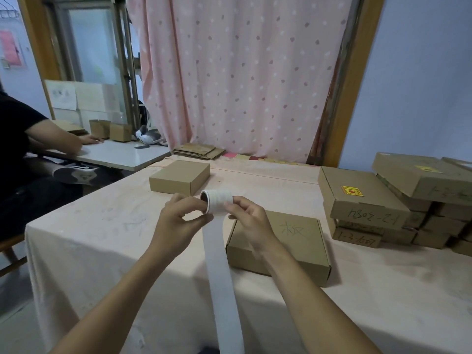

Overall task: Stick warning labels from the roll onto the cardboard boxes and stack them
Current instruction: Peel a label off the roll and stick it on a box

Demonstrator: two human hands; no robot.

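I hold the white label roll [217, 200] in the air over the table. My left hand [178, 221] grips its left end, and my right hand [249, 218] pinches its right side. A long white backing strip [222, 274] hangs from the roll toward me. Just below my right hand lies a flat cardboard box [293, 249] with handwriting on its lid. Farther back sits another plain cardboard box [180, 177]. On the right stands a stack of boxes [362, 198], the top one bearing a yellow and red warning label [352, 191].
A pink cloth covers the table [102, 226]. More stacked boxes [421, 175] fill the right edge. Another person sits at a white table [115, 154] at the left, with small boxes on it. Flattened cardboard [198, 150] lies under the pink curtain.
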